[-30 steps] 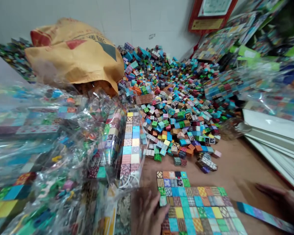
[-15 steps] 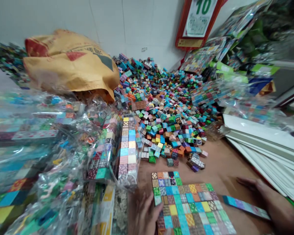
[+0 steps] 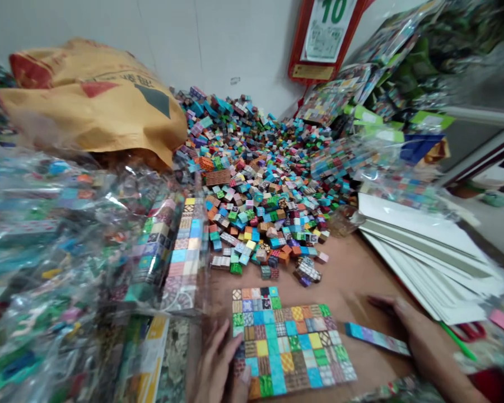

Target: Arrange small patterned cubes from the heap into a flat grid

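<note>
A flat panel of small patterned cubes (image 3: 294, 347) lies on the brown table, its rows stepped at the top. My left hand (image 3: 220, 364) is at its left edge, fingers apart, thumb and fingertips touching the side cubes. To the right lies a short strip of joined cubes (image 3: 376, 338), blue and purple, apart from the panel. My right hand (image 3: 403, 322) rests beside this strip with its fingers stretched out; the strip's right end meets the hand near the palm. My right thumb is hidden.
A large heap of loose cubes (image 3: 269, 184) rises behind the panel. Bagged cube blocks (image 3: 182, 254) and a yellow sack (image 3: 96, 106) stand left. White boards (image 3: 424, 263), a red-handled tool (image 3: 470, 331) and a green stick (image 3: 457, 340) are right.
The camera view has turned right, so everything appears shifted left and more of the right side shows. Both hands, the panel and the strip keep nearly the same places relative to each other.
</note>
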`<state>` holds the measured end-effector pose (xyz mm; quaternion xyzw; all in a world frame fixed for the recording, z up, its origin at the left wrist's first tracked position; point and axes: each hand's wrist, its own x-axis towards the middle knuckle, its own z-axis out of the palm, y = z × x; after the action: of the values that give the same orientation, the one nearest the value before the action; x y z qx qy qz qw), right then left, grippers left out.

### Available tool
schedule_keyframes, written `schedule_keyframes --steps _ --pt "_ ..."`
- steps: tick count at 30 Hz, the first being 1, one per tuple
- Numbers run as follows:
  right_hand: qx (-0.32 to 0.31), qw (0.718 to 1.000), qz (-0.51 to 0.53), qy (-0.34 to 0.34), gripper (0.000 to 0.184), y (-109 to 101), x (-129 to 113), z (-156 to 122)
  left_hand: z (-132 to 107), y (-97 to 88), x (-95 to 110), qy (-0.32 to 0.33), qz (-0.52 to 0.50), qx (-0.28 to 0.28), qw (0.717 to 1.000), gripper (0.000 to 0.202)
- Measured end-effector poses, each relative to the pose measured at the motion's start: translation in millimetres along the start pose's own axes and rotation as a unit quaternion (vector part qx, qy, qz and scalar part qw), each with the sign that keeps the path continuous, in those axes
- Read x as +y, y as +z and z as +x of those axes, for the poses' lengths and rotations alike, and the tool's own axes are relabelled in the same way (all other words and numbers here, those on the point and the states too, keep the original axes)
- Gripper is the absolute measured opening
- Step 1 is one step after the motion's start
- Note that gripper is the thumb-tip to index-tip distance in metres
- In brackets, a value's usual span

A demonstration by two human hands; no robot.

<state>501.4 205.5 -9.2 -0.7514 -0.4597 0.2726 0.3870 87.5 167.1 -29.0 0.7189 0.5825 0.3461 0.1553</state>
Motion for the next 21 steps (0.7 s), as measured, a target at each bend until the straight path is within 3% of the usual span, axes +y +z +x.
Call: schedule_keyframes --steps 4,9,16,18,21 --pt "0.005 1.0 0.021 -0.018 0.064 0.7 -2.5 -2.2 2.6 -4.8 3.8 -0.018 0.015 -0.017 1.0 0.041" --pt "-0.007 0.999 0.038 -0.005 0.062 0.8 -4.1 -6.5 8.3 -17.7 -2.1 0.048 0.055 -0.074 0.995 0.053" --pt "-0.067 0.997 0.029 0.006 0.051 -2.6 -12.5 15.0 14.8 -30.3 13.6 0.039 0.065 -0.06 0.995 0.049" --pt "-0.092 0.995 -0.012 -0.045 0.043 -2.4 -21.3 30.9 21.0 -34.6 23.4 0.075 0.069 -0.047 0.994 0.05" --pt "-0.114 0.973 -0.099 -0.175 0.033 6.9 -46.2 53.9 38.3 -37.2 41.0 0.144 0.082 -0.038 0.986 0.048"
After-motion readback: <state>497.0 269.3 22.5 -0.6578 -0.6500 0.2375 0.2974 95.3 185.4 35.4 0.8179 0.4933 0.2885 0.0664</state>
